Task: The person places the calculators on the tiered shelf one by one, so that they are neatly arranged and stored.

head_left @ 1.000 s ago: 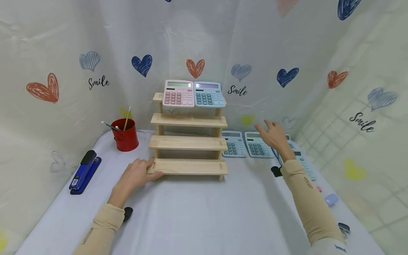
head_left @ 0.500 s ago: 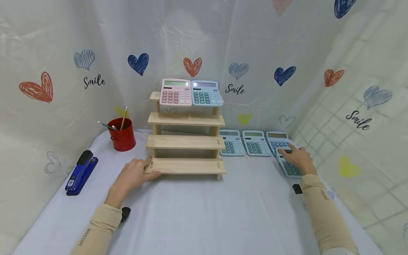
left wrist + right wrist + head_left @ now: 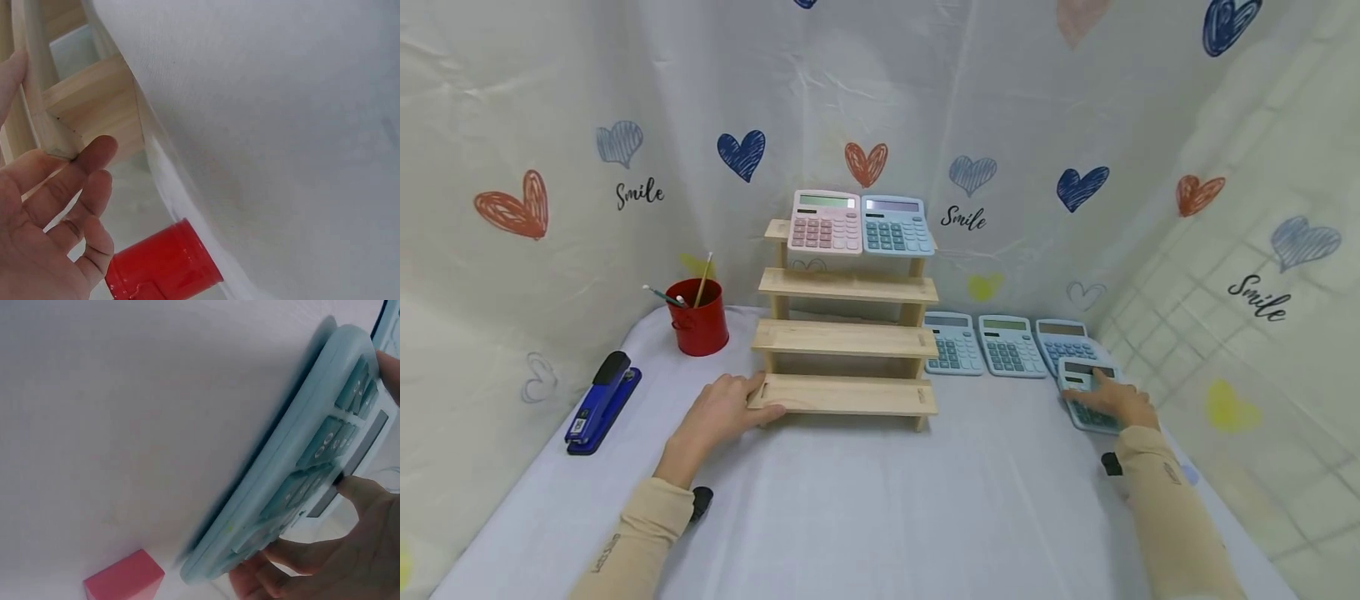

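A wooden stepped rack (image 3: 847, 337) stands at the back middle of the table. My left hand (image 3: 724, 410) holds the left end of its bottom step, thumb on top and fingers (image 3: 87, 187) at the corner of the wood (image 3: 59, 140). At the right, my right hand (image 3: 1112, 404) grips a light blue calculator (image 3: 1081, 385). The right wrist view shows this calculator (image 3: 300, 469) tilted up off the cloth, with my thumb (image 3: 359, 490) on its display and fingers underneath.
A pink calculator (image 3: 825, 222) and a blue calculator (image 3: 895, 225) sit on the top step. Three light blue calculators (image 3: 1009, 345) lie in a row right of the rack. A red pencil cup (image 3: 698, 317) and a blue stapler (image 3: 602, 402) are at the left. A pink eraser (image 3: 125, 578) lies near the held calculator.
My right hand came down from above the calculator row to the calculator at the far right and took hold of it. My left hand stayed on the rack.
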### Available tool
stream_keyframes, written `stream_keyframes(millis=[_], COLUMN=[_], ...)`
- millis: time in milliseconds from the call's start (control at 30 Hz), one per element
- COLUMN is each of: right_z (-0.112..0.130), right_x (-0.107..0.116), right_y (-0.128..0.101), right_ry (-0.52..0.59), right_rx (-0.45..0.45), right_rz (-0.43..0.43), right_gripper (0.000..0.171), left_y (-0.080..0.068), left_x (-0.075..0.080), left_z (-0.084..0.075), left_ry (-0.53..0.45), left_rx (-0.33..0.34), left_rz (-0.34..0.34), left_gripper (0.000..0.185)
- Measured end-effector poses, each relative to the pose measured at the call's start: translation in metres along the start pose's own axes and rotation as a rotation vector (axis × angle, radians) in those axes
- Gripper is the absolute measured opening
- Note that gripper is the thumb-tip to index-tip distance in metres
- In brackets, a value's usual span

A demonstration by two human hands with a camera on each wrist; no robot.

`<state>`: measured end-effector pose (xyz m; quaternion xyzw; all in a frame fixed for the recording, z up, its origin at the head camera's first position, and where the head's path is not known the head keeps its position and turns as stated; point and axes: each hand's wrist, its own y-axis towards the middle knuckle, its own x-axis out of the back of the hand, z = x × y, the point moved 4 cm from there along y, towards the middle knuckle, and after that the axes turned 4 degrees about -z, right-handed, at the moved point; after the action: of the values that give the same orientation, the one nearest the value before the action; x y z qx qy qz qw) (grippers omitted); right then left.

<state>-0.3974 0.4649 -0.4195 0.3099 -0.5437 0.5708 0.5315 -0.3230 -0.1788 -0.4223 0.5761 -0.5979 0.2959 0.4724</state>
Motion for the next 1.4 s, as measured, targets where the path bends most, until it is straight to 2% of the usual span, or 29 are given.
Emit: stream_keyframes(millis=[233, 433, 600, 1033, 1233, 1400], right_z=[0.004, 0.017, 0.042, 0.148, 0.205, 0.252], right_x=[-0.003, -0.003, 0.008, 0.042, 0.052, 0.056], right_y=[-0.004, -0.007, -0.015, -0.054, -0.075, -0.091], right_ry=[-0.012, -0.055, -0.055, -0.018, 0.021, -0.019], right_rx=[-0.031, 0.043, 0.119, 0.311, 0.399, 0.500], right_rz=[0.006, -0.045, -0.123, -0.282, -0.321, -0.343], right_gripper=[0.121, 0.120, 0.115, 0.106, 0.101, 0.094], left_y=[0.001, 0.000, 0.002, 0.002, 0.002, 0.001], left_x=[-0.001, 0.000, -0.001, -0.002, -0.001, -0.001], left_z=[-0.001, -0.002, -0.002, -0.001, -0.002, -0.002], left_ry=[0.008, 0.011, 0.006, 0.012, 0.015, 0.008], left_rx=[-0.006, -0.007, -0.016, 0.001, 0.002, -0.004], left_rz=[-0.003, -0.002, -0.006, 0.006, 0.001, 0.000], left_gripper=[0.083, 0.083, 0.083, 0.084, 0.083, 0.082])
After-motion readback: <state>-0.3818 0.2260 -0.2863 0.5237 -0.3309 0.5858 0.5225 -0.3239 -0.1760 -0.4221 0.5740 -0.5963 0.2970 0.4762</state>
